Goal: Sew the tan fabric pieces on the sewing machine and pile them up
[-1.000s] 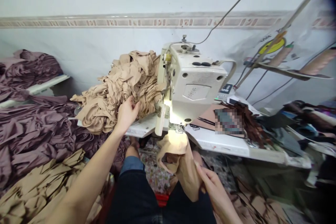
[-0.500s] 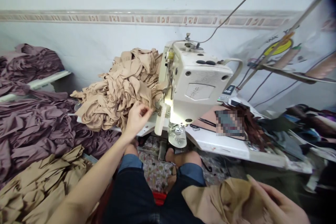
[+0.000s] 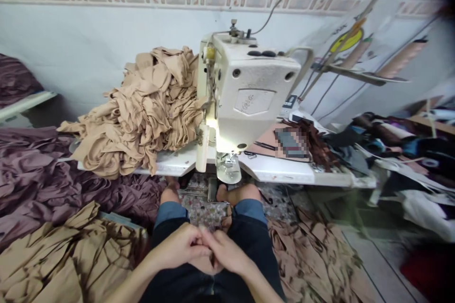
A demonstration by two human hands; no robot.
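Both my hands meet over my lap, above my dark jeans. My left hand (image 3: 179, 246) and my right hand (image 3: 229, 252) have their fingers pinched together and touching each other. What they pinch, if anything, is too small to make out. A white sewing machine (image 3: 249, 99) stands ahead on its table (image 3: 280, 173), with its lamp lit over the bare needle plate. A heap of tan fabric pieces (image 3: 142, 109) lies on the table left of the machine.
Purple fabric (image 3: 42, 175) is heaped at the left, with tan fabric (image 3: 53, 255) below it by my left leg. More tan pieces (image 3: 313, 255) lie on the floor to my right. Dark scraps and clutter (image 3: 355, 147) cover the table's right side. Thread cones (image 3: 401, 59) hang at the upper right.
My left hand left the tan heap and came down to my lap. My right hand pulled a tan piece from under the needle, let it go at the right, and joined the left.
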